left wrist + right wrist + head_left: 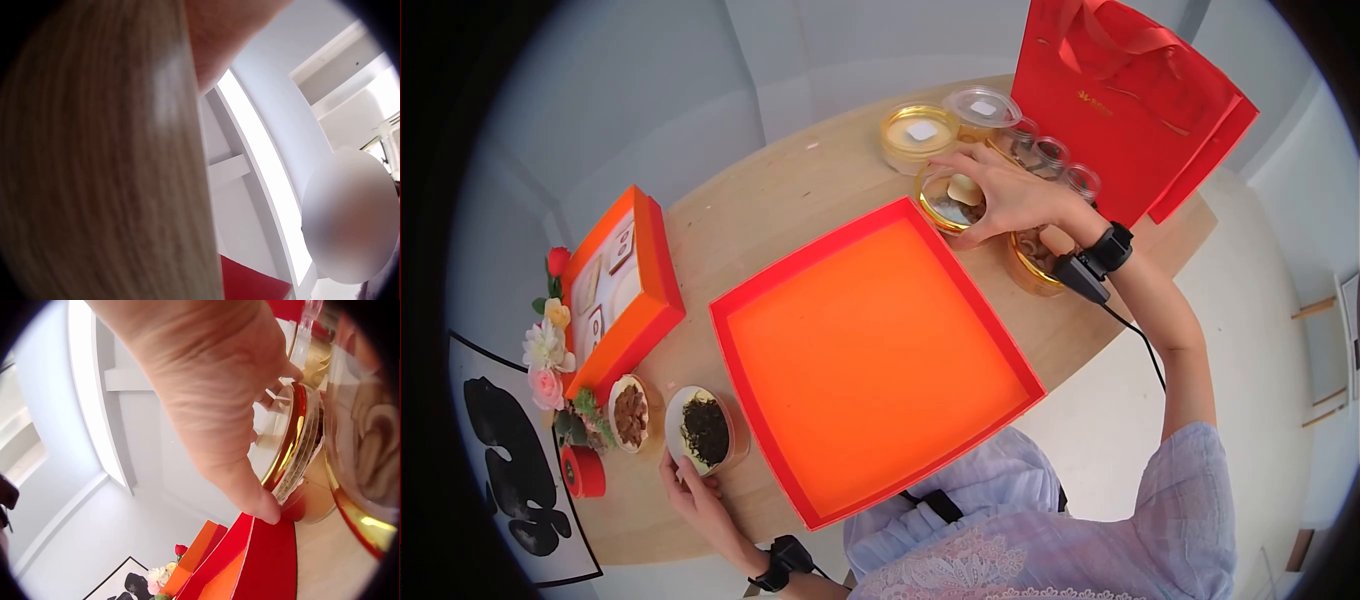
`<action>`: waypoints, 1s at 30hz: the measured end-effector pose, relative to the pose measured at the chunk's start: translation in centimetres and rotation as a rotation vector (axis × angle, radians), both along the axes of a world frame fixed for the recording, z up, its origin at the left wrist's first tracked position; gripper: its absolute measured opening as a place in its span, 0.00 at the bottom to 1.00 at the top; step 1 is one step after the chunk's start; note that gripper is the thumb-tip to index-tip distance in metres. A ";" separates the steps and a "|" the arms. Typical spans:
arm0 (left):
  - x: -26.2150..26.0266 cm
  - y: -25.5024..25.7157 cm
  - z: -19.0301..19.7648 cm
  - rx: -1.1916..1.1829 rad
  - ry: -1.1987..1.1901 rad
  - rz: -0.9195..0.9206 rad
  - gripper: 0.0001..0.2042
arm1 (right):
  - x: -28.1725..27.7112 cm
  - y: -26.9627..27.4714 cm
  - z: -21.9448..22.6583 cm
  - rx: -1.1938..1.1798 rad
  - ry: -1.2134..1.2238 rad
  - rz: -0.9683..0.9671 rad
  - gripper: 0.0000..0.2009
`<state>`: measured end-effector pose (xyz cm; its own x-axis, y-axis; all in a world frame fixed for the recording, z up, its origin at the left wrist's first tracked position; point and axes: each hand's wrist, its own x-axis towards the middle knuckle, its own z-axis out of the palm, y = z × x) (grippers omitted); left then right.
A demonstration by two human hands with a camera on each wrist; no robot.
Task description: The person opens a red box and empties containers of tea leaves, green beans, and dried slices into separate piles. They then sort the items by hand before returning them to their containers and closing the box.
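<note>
My right hand (1018, 196) grips a round clear jar with a gold-rimmed lid (950, 200), just past the far corner of the orange box (880, 370). In the right wrist view, the thumb and fingers of the right hand (212, 406) curl round the lid's gold rim (289, 450). My left hand (705, 508) touches the near side of a white cup of dark dried leaves (705, 432), its fingers relaxed. The left wrist view shows part of the left hand (228, 37) at the top; its fingers are hidden there.
Other lidded jars (918, 135) and small glass jars (1050, 152) stand around the right hand, before a red paper bag (1100, 100). At the left are a cup of brown pieces (630, 415), a red tin (583, 471), flowers (546, 345) and an upright orange box (625, 290).
</note>
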<state>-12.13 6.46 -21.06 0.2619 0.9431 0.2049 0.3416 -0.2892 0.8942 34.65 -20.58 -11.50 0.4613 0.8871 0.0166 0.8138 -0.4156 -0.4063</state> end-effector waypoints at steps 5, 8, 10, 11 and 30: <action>0.2 0.0 0.1 -0.036 -0.014 0.000 0.20 | 0.9 -0.4 -1.0 0.010 0.015 -0.005 0.56; 0.0 0.0 -0.1 -0.042 -0.016 0.001 0.20 | 0.6 -0.4 -0.4 -0.033 0.001 -0.022 0.55; 0.1 0.0 -0.1 -0.040 -0.016 0.001 0.20 | 0.5 -0.3 -0.1 -0.061 0.027 -0.042 0.55; 0.1 0.0 0.0 -0.039 -0.016 -0.001 0.20 | 0.6 -0.1 0.0 -0.080 -0.002 -0.047 0.55; 0.3 -0.4 -0.2 0.016 -0.054 0.008 0.21 | 7.3 0.8 -0.1 0.236 0.072 -0.143 0.47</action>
